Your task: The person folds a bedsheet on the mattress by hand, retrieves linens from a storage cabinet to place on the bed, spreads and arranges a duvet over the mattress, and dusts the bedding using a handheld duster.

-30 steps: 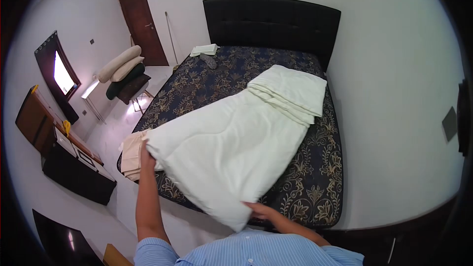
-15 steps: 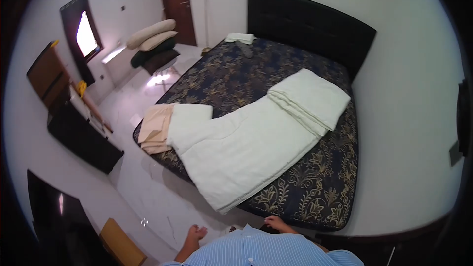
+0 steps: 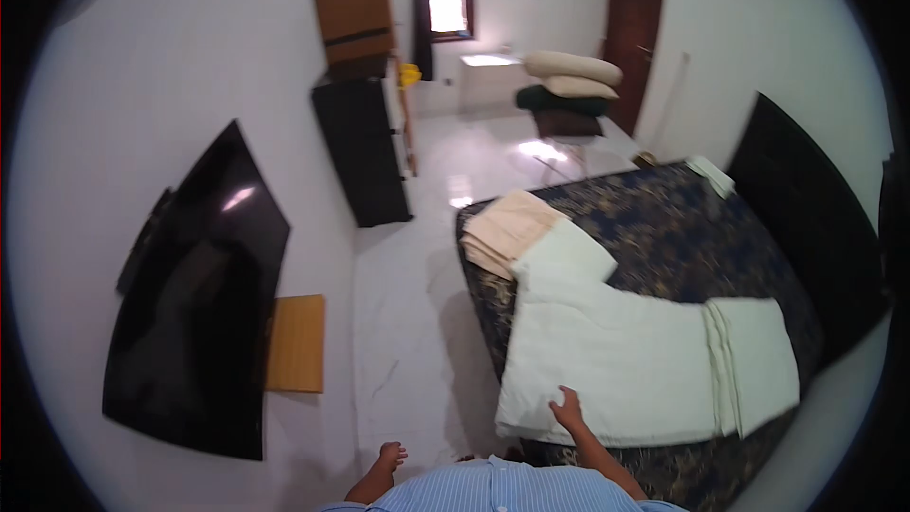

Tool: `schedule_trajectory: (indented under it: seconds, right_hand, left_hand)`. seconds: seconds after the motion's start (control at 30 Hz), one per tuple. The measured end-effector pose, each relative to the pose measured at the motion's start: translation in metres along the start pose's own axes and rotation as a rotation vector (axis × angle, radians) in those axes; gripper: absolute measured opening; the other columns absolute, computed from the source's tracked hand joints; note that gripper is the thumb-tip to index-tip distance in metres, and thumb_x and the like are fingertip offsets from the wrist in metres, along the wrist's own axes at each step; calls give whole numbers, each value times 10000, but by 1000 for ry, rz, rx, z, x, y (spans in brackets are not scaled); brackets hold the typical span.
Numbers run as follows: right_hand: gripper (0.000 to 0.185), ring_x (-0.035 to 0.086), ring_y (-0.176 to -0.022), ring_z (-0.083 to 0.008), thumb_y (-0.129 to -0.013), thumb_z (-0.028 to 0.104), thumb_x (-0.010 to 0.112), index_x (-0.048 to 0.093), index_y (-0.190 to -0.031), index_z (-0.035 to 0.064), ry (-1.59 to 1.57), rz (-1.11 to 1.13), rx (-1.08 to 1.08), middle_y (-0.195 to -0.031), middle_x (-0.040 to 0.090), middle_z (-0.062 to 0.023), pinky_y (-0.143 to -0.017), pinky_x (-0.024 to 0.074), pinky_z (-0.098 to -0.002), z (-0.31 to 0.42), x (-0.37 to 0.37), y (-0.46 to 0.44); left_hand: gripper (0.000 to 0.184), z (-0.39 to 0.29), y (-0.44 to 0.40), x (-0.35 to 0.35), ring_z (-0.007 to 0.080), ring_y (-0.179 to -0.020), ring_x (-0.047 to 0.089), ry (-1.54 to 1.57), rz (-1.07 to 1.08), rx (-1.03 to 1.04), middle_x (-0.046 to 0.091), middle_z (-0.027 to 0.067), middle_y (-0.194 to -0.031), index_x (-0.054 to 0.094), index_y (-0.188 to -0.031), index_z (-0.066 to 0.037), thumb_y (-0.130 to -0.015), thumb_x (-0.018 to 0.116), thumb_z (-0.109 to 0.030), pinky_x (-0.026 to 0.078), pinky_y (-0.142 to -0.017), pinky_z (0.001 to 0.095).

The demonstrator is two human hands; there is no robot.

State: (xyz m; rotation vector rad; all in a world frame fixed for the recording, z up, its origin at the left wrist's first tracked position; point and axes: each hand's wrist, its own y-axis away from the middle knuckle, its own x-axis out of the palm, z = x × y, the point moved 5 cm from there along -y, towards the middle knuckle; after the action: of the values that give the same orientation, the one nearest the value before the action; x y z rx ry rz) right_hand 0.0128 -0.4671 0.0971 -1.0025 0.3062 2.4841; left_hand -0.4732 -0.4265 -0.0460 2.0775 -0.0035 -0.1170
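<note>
- White comforter [image 3: 616, 360] lies along the bed's [image 3: 664, 237] near side, ridged toward the headboard [image 3: 806, 228], probably from doubled-over layers
- Right hand [image 3: 567, 408]: grip's loose over the comforter, can't tell if touching
- Left hand [image 3: 391, 458]: grip's empty, off the bed, seemingly just hanging free

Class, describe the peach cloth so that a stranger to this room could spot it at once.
Find the bed's dark patterned mattress. At its far left corner in this view lies the folded peach cloth, beside the white bedding. Its peach colour sets it apart from that white.
</note>
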Motion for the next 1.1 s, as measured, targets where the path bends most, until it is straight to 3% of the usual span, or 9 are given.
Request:
schedule_trajectory:
  seconds: [0.23, 0.4, 0.5, 0.67, 0.77, 0.8, 0.97, 1.03, 1.1]
  right_hand:
    - [659, 67, -1198, -306, -691, 296, 535, 207, -1230, 106, 353, -80, 293, -1295, 97, -156, -873, 117, -583, -21, -5, -72]
    - [642, 18, -1202, -315, -740, 343, 464, 150, -1247, 105, 360, 252, 374, -1309, 13, -148, -869, 85, -596, -30, 47, -70]
    - [596, 131, -1186, -303, -737, 372, 459, 257, -1217, 81, 512, 113, 435, -1284, 150, -153, -908, 126, -521, -9, 67, -66]
    - [724, 257, -1098, -383, -722, 550, 369, 196, -1237, 71, 722, 151, 162, -1249, 182, -223, -814, 271, -532, 21, 112, -111]
    - [802, 34, -1141, -470, -681, 604, 362, 33, -1270, 171, 237, -237, -6, -1290, -60, -211, -779, 143, -661, 8, 142, -145]
    - [802, 34, -1141, -470, -681, 604, 362, 33, -1270, 171, 240, -230, 1, -1290, -60, -211, -779, 143, -661, 0, 156, -148]
    - [816, 59, -1136, -471, -663, 615, 386, 27, -1269, 204, 711, 270, 436, -1301, -21, -184, -775, 154, -659, 38, 125, -177]
    - [822, 70, -1134, -471, -655, 620, 396, 25, -1268, 217, 873, 476, 628, -1305, -5, -173, -773, 158, -658, 46, 123, -179]
    - [800, 101, -1131, -461, -661, 609, 401, 41, -1265, 227, 916, 351, 650, -1307, 26, -154, -776, 166, -653, 18, 152, -187]
  left_hand:
    - [210, 51, 35, -12, 166, -613, 540, -166, -94, 86, 543, 44, -721, 506, -837, -75, -725, 473, -249, 375, -469, 310]
    - [223, 57, 58, -28, 159, -630, 538, -74, -211, 107, 544, 44, -735, 507, -846, -69, -728, 478, -256, 382, -479, 303]
    - [231, 71, 70, -28, 155, -641, 538, -43, -240, 104, 544, 44, -743, 508, -852, -66, -730, 480, -260, 387, -486, 299]
    - [244, 41, 47, -32, 147, -658, 536, -59, -222, 144, 544, 45, -756, 509, -861, -60, -733, 485, -266, 395, -496, 291]
    - [252, 32, 34, -49, 143, -669, 535, -102, -198, 137, 544, 45, -765, 510, -867, -57, -734, 487, -270, 399, -503, 287]
    - [255, 28, 29, -54, 142, -672, 535, -117, -184, 133, 545, 45, -767, 510, -868, -56, -735, 488, -271, 401, -505, 285]
    - [268, -25, -23, -46, 134, -690, 533, -174, -72, 152, 545, 45, -781, 511, -878, -50, -738, 492, -278, 408, -515, 278]
    - [303, -93, -35, -37, 123, -767, 517, -9, 33, 320, 539, 43, -825, 496, -932, -32, -760, 485, -282, 437, -617, 270]
    - [311, -180, -17, -12, 124, -807, 505, -100, 49, 335, 533, 40, -850, 483, -958, -25, -778, 475, -278, 434, -691, 267]
